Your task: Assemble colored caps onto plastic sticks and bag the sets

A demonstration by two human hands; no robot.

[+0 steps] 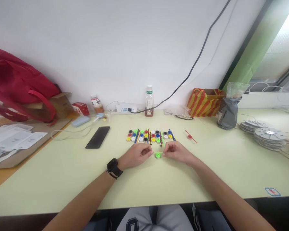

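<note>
A thin green stick [161, 153] is pinched at one end by my left hand [137, 155] and at the other by my right hand [176, 152]. It lies across a small round green-topped piece [158, 155] on the table; whether the two touch I cannot tell. Just beyond my hands, rows of small round pieces [141, 135] in several colours lie with bundles of coloured sticks [148, 136] between them. Off to the right sits a red round piece [189, 137] with a red stick [194, 138] across it.
A black phone [97, 137] lies on the pale table [86, 179] to the left. Along the wall stand a drink bottle [149, 102], a striped bag [204, 102] and a grey bag [227, 112]. Stacked grey discs [269, 136] are at right, a red backpack [19, 83] at far left.
</note>
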